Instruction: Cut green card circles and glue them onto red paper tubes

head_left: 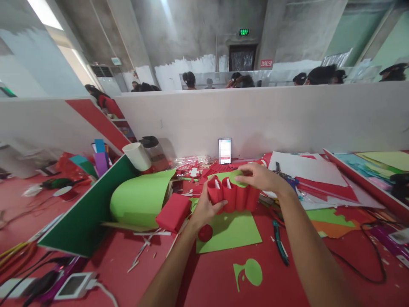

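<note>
My left hand (206, 205) is wrapped round the left end of a row of joined red paper tubes (229, 198), its thumb across the front. White strips stick up inside the two left tubes. Over the right part of the row, my right hand (257, 175) pinches a light green paper piece (240, 179), which covers the tops there. Beneath the tubes lies a flat light green sheet (238, 230). A small red disc (205, 233) rests by my left wrist, and a red block (174, 212) stands to its left.
A curled green sheet (137, 200) leans by a dark green board (92, 213) on the left. Pliers (280, 243) lie beside my right forearm. Green cut-outs (253, 272) lie in front. A phone (225, 151) stands against the partition (191, 123); white sheets (306, 168) are piled right.
</note>
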Motion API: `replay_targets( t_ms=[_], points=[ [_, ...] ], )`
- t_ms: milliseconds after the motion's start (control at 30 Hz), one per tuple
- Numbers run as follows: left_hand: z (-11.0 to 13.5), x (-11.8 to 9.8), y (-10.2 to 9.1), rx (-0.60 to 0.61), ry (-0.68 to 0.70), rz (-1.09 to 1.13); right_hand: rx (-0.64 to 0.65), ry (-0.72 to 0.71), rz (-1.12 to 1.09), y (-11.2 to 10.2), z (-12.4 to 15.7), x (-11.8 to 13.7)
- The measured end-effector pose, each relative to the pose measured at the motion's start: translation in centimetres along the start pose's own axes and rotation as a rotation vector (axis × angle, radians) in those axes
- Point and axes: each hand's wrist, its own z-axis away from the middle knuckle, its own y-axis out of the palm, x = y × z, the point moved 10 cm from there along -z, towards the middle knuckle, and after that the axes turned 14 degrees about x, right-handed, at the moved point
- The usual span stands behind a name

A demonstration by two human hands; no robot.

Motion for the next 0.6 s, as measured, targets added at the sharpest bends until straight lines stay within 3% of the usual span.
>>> replay_targets(
  t_ms=[133,233,400,600],
  points=[
    [0.2,-0.6,-2.2,-0.134,-0.039,-0.006,-0.16,-0.052,-0.146,-2.3,0.8,-0.6],
    [0.4,-1.8,-4.0,-0.203,-0.008,0.02,-0.206,-0.129,-0.374,-2.8,1.1,-1.1],
    [-0.1,-2.5,-5.2,-0.201,-0.036,0.098,-0.209,-0.149,-0.617,-1.5,0.2,-3.0],
    [-1.1,-2.8,-5.7,-0.237,-0.016,0.22,-0.277,-0.146,-0.647,-0.1,-1.7,-4.7]
  ],
)
